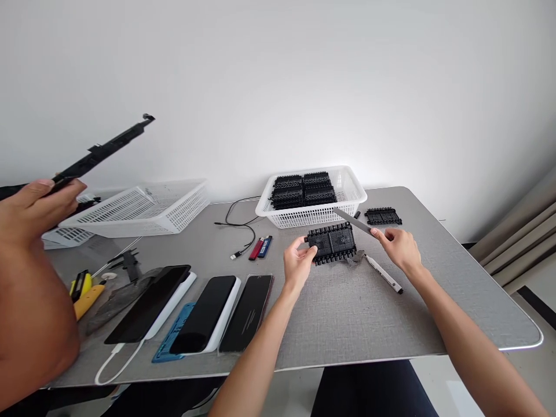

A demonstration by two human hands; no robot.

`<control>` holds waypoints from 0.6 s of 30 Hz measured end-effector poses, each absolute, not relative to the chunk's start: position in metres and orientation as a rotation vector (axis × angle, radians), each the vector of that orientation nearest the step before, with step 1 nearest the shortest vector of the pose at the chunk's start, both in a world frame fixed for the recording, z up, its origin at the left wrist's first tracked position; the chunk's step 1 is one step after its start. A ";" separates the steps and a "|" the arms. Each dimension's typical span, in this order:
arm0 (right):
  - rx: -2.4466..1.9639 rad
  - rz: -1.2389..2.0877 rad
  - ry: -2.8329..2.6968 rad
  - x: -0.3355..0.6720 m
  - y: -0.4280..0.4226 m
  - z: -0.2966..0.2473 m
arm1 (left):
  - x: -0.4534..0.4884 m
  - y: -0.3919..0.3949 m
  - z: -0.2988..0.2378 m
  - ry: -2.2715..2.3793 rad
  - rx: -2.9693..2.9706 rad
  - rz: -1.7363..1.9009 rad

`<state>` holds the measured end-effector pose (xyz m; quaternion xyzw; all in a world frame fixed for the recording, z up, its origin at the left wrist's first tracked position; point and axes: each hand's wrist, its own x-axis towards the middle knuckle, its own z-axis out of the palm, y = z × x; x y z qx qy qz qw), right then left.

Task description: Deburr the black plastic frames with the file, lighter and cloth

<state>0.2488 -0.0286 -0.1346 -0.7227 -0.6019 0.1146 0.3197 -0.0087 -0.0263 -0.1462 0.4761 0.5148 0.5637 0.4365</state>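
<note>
My left hand (297, 262) grips the left edge of a black ribbed plastic part (332, 242) that lies on a small grey cloth (351, 258) on the grey table (347, 313). My right hand (398, 246) is closed on a thin grey blade-like tool (353, 221) whose tip points over the part towards the basket. A white pen (384, 274) lies just below my right hand. Another black part (383, 216) lies flat behind it.
A white basket (354, 194) holds stacked black parts (303, 189). A second white basket (143, 208) stands at the left. Another person's hand (35, 205) at far left holds a long black part (104, 147). Phones (208, 313), lighters (260, 247), a cable (243, 226) and a yellow tool (84, 292) lie nearby.
</note>
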 end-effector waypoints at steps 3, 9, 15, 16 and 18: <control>-1.859 0.344 -1.601 0.246 -0.030 -0.134 | -0.008 -0.027 -0.144 1.279 1.196 1.379; -1.888 0.326 -1.619 0.245 -0.030 -0.133 | -0.009 -0.027 -0.145 1.292 1.195 1.400; -1.865 0.287 -1.664 0.240 -0.033 -0.131 | -0.007 -0.029 -0.143 1.284 1.200 1.375; -1.855 0.289 -1.699 0.235 -0.035 -0.131 | -0.006 -0.029 -0.143 1.287 1.208 1.368; -1.847 0.293 -1.768 0.225 -0.039 -0.131 | -0.005 -0.030 -0.142 1.303 1.221 1.359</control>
